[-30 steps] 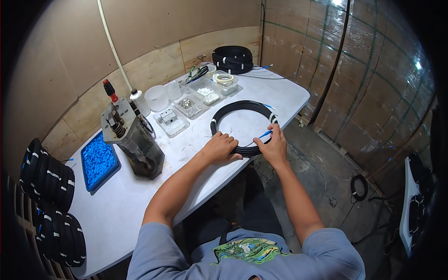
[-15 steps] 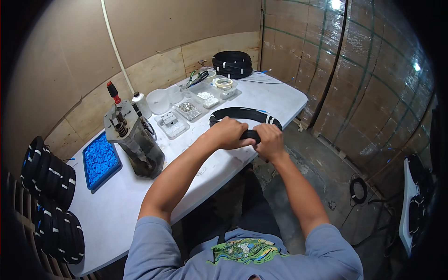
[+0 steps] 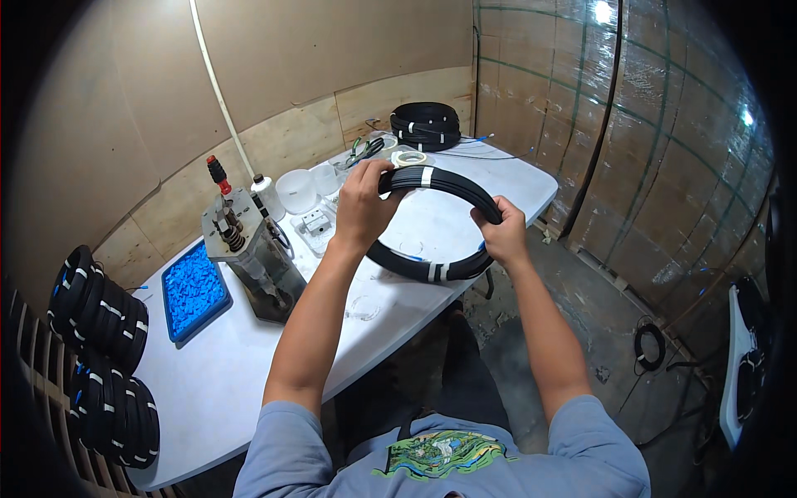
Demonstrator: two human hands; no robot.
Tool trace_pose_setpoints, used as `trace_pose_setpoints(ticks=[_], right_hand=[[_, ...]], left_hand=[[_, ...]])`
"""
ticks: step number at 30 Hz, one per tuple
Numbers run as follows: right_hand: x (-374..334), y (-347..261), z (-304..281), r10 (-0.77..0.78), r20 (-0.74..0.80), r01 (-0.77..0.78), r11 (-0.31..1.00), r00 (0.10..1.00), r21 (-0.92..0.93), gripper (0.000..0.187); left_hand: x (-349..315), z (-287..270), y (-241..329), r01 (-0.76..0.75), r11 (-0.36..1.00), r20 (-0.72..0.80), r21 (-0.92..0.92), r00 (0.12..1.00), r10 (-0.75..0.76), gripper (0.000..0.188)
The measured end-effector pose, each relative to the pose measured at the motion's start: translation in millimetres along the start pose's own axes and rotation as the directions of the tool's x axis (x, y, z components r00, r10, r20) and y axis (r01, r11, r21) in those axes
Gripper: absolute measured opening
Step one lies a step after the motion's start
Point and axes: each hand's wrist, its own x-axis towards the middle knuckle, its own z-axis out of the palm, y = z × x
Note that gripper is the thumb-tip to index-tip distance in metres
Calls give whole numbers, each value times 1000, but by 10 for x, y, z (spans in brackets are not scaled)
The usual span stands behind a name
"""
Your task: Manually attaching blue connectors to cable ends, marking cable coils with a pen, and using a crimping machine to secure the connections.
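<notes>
From where I stand, the black ring-shaped coil of cable [image 3: 466, 191] is up in both hands at the near edge of the long white table [image 3: 224, 398]. The left hand [image 3: 365, 207] has its fingers curled closed round the upper left of the ring; the right hand [image 3: 506, 232] grips the right side, thumb and fingers closed on the bundle. Neither holds anything else that I can see. The ring leans, and I can't fairly tell whether its lower edge touches the tabletop.

As to how far things have got, the winding looks done: the strands lie in a tidy ring, with a flat white band [image 3: 427, 177] across the top and a pair of white bands [image 3: 437, 271] on the lower side. The ring is in hand, not set down, apart from the upper stack [image 3: 104, 324] and lower stack [image 3: 116, 415] of banded black coils beside the table. The shallow blue plastic tray [image 3: 199, 327] of small blue pieces and the grey metal bench device [image 3: 266, 278] stand untouched.
</notes>
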Motion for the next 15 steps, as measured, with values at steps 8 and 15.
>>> trace_pose_setpoints(ticks=[8, 15], right_hand=[[-64, -43, 93, 82, 113, -105, 971, 990, 215, 18], [124, -252, 11, -263, 108, 283, 919, 959, -273, 43]], left_hand=[[-7, -77, -96, -45, 995, -24, 87, 999, 48, 35], [77, -46, -104, -121, 969, 174, 214, 981, 84, 31]])
